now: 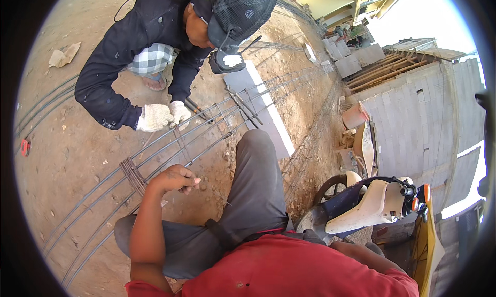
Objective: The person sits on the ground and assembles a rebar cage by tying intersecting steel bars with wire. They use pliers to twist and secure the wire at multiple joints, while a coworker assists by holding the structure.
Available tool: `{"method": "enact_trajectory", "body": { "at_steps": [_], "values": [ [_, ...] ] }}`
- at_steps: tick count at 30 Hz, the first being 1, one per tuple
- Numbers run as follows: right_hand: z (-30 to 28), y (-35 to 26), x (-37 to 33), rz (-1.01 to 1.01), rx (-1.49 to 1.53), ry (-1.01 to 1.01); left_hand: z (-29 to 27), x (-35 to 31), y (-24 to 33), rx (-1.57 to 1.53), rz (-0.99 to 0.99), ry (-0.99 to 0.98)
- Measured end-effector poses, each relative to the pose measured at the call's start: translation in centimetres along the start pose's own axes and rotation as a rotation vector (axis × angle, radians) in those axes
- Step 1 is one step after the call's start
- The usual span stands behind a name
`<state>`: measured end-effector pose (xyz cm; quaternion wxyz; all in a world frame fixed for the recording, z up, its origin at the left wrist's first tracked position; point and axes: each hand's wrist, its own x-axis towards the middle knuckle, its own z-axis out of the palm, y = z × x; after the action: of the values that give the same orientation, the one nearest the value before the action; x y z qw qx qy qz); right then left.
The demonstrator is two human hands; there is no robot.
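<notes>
By the near edge of the bars (155, 143), the left hand (178, 179) half-curls, grip unclear; right hand hidden, state unknown; a knock could shift the hoops (133, 176)

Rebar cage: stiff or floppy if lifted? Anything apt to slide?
The cage likely lifts stiffly at upper right, where spaced rings cross its bars. Lower left is probably springier: the long thin bars run on past the ring bundle. That bundle might slide when tilted, since its rings sit bunched together.
</notes>
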<state>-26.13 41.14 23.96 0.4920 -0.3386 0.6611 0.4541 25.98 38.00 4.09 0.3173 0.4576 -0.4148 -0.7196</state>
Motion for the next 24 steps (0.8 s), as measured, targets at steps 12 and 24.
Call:
{"method": "enact_trajectory", "body": {
  "at_steps": [12,24],
  "values": [
    [1.5,0.2,1.4,0.008,0.002,-0.043,1.6,-0.4,-0.2,0.075,-0.034,-0.182],
    [-1.2,-0.1,4.3,-0.024,-0.055,-0.084,1.1,0.2,0.0,0.070,-0.073,-0.077]
  ]
}}
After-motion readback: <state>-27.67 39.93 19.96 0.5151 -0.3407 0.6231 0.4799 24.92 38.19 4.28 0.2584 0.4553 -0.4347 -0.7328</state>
